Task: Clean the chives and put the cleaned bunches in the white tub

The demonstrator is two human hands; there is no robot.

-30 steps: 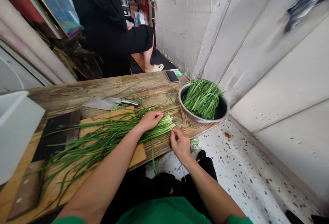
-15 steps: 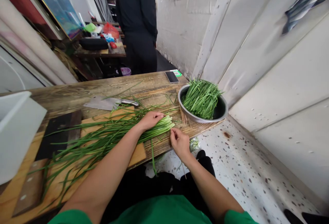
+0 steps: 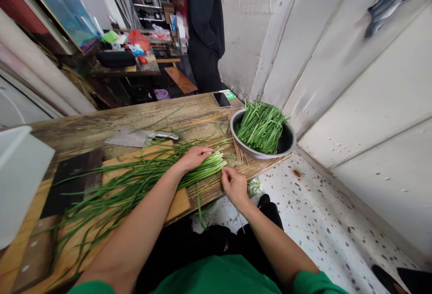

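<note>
Garlic chives (image 3: 124,186) lie in a loose bundle across a wooden cutting board, pale stem ends to the right and green leaves fanning left. My left hand (image 3: 194,158) is closed over the bundle near those stem ends. Beside the cut ends, my right hand (image 3: 234,186) pinches its thumb and fingers together. A thin wooden skewer (image 3: 241,223) sticks out below the right wrist and seems to run up into that hand; its tip is hidden. More skewers (image 3: 239,152) lie by the metal bowl (image 3: 263,153), which holds another heap of chives (image 3: 261,127).
A cleaver (image 3: 135,137) lies behind the cutting board (image 3: 180,204). A second, dark-bladed knife (image 3: 69,184) rests at the left, near a white plastic bin (image 3: 20,181). The phone (image 3: 222,100) sits at the table's far edge. Beyond stands a person in black (image 3: 204,28).
Both hands keep almost the same hold at the stem ends. The person in black has shifted right, uncovering a bench and shelves. The whole view has moved slightly.
</note>
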